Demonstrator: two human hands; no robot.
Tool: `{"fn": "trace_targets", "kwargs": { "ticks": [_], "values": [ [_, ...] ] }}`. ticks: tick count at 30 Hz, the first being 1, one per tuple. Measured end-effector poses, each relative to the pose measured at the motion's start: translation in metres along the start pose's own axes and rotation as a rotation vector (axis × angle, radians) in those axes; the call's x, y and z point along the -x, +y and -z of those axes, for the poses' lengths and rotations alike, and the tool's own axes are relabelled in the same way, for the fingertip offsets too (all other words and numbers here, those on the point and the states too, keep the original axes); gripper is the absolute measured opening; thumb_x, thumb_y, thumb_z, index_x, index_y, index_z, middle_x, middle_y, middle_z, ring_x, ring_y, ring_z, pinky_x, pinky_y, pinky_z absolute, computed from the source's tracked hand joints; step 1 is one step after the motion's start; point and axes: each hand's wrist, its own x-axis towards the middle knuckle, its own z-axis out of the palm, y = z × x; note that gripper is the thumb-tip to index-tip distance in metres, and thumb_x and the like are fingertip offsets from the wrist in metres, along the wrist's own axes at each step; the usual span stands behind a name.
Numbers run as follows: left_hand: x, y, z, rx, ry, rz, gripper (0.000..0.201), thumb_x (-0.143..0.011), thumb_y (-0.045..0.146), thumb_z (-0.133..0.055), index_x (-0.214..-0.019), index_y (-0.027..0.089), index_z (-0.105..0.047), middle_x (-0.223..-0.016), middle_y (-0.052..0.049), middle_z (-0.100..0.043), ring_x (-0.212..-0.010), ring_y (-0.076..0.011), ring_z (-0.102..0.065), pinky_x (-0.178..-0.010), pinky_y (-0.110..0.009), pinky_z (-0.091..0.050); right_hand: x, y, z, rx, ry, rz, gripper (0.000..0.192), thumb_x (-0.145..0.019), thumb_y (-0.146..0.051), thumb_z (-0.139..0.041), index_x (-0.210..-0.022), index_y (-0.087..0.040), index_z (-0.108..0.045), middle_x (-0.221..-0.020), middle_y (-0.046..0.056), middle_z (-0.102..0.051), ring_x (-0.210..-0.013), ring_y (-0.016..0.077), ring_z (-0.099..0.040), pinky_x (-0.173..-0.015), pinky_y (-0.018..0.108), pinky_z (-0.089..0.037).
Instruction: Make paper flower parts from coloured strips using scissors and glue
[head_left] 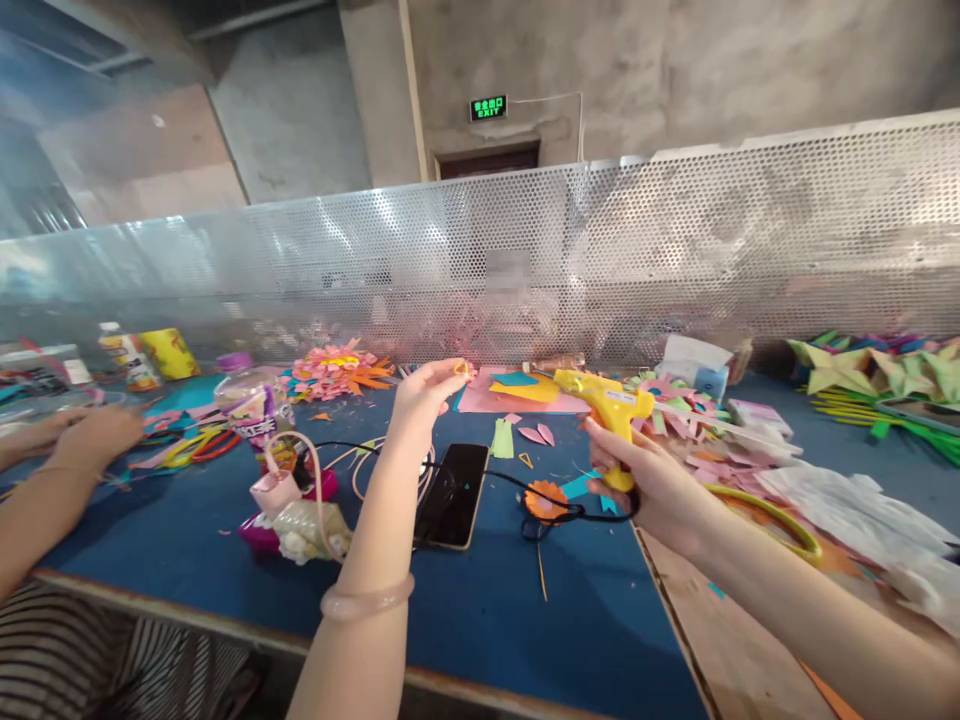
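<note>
Fingers of the right hand (651, 487) are wrapped around the handle of a yellow glue gun (613, 408), which is held above the blue table (480, 630) with its nozzle pointed left. Between the thumb and fingertips of the left hand (424, 402), raised a little to the left of the gun, a small yellow piece (461, 368) is pinched; its exact shape cannot be made out.

The gun can be judged light and stiff, its plastic fairly smooth. It is best gripped by the handle, with the nozzle left untouched, since it may be hot. Some drag may be felt from the black cord (600, 517) hanging at the handle's base, and the pale stick (705, 426) at the rear could be knocked.

The piece is probably almost weightless and easily creased, so it is best taken lightly by an edge. Below, a dark phone (459, 492) and an orange paper flower (546, 499) are seen lying on the table.
</note>
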Motion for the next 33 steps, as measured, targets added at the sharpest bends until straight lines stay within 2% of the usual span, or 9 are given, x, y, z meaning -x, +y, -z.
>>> {"fn": "trace_targets", "kwargs": {
  "ticks": [2, 5, 8, 12, 17, 25, 33],
  "values": [
    [0.004, -0.001, -0.008, -0.027, -0.084, 0.015, 0.033, -0.061, 0.033, -0.072, -0.092, 0.021, -0.070, -0.094, -0.007, -0.069, -0.072, -0.0129, -0.056, -0.046, -0.018, -0.024, 0.005, 0.000, 0.004, 0.042, 0.020, 0.046, 0.024, -0.076, -0.043, -0.066, -0.081, -0.021, -0.056, -0.055, -0.009, -0.035, -0.045, 0.0058, -0.037, -0.046, 0.020, -0.049],
    [0.011, -0.002, -0.019, -0.059, -0.175, 0.029, 0.028, -0.065, 0.031, -0.070, -0.092, 0.021, -0.070, -0.099, -0.007, -0.069, -0.075, -0.0142, -0.057, -0.046, -0.019, -0.025, 0.008, -0.002, 0.009, 0.144, 0.067, 0.114, 0.037, -0.072, -0.045, -0.068, -0.056, -0.018, -0.048, -0.047, -0.008, -0.034, -0.042, 0.0079, -0.044, -0.046, 0.023, -0.047],
    [0.015, -0.001, -0.027, -0.079, -0.223, 0.036, 0.026, -0.065, 0.029, -0.071, -0.090, 0.021, -0.071, -0.101, -0.007, -0.069, -0.074, -0.0141, -0.057, -0.047, -0.020, -0.027, 0.011, -0.004, 0.011, 0.277, 0.114, 0.155, 0.044, -0.069, -0.042, -0.072, -0.047, -0.018, -0.043, -0.042, -0.005, -0.043, -0.043, 0.0114, -0.052, -0.048, 0.024, -0.044],
    [0.020, 0.004, -0.032, -0.075, -0.264, 0.023, 0.026, -0.065, 0.027, -0.072, -0.091, 0.021, -0.070, -0.101, -0.006, -0.069, -0.075, -0.0138, -0.057, -0.050, -0.021, -0.032, 0.016, -0.003, 0.012, 0.523, 0.174, 0.176, 0.036, -0.072, -0.045, -0.066, -0.054, -0.016, -0.053, -0.046, -0.001, -0.054, -0.044, 0.0130, -0.054, -0.045, 0.024, -0.041],
    [0.026, 0.009, -0.036, -0.076, -0.300, 0.008, 0.021, -0.068, 0.025, -0.070, -0.088, 0.020, -0.071, -0.094, -0.005, -0.070, -0.075, -0.0139, -0.058, -0.055, -0.022, -0.038, 0.019, 0.001, 0.015, 0.655, 0.283, 0.242, 0.034, -0.073, -0.045, -0.061, -0.054, -0.017, -0.051, -0.042, -0.003, -0.049, -0.041, 0.0114, -0.047, -0.041, 0.023, -0.037],
    [0.031, 0.010, -0.040, -0.074, -0.304, -0.001, 0.020, -0.068, 0.023, -0.069, -0.087, 0.022, -0.072, -0.091, -0.006, -0.071, -0.073, -0.0157, -0.060, -0.055, -0.025, -0.041, 0.021, 0.003, 0.009, 0.661, 0.345, 0.287, 0.033, -0.070, -0.043, -0.059, -0.052, -0.018, -0.048, -0.044, -0.004, -0.041, -0.041, 0.0090, -0.035, -0.040, 0.023, -0.029],
    [0.035, 0.013, -0.042, -0.057, -0.327, -0.023, 0.018, -0.069, 0.023, -0.069, -0.087, 0.021, -0.072, -0.089, -0.006, -0.071, -0.072, -0.0151, -0.061, -0.056, -0.024, -0.041, 0.021, 0.005, 0.008, 0.637, 0.327, 0.282, 0.031, -0.069, -0.042, -0.058, -0.053, -0.019, -0.044, -0.044, -0.005, -0.037, -0.043, 0.0091, -0.033, -0.040, 0.023, -0.028]
  ]
}}
